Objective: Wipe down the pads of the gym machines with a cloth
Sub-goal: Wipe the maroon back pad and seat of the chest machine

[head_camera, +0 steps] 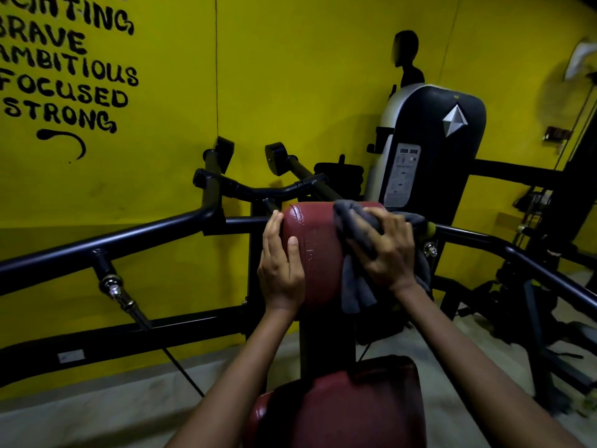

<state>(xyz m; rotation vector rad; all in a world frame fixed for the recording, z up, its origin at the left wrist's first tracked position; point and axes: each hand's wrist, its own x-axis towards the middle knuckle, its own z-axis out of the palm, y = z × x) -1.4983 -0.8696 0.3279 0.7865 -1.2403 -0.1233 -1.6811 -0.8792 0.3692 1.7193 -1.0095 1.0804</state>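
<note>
Nearest the camera, a dark red vinyl seat cushion (342, 412) is seen from above, with two bare forearms reaching forward over it. Beyond it, an upright rounded red vinyl chest pad (315, 253) is mounted on a black steel machine frame (106, 247) against a yellow wall (290, 76). The pad's left edge is steadied by the left hand (281, 263), its fingers laid straight and clamped on nothing. A crumpled grey cloth (355, 240) is pressed onto the pad's upper right side by the right hand (386, 250), fingers curled over it. Wet streaks show on the pad's face (so part appears wiped). Loose folds hang below the hand and could be snagged on the chrome bolt (431, 249) just beside; the seat looks untouched and might be missed.
</note>
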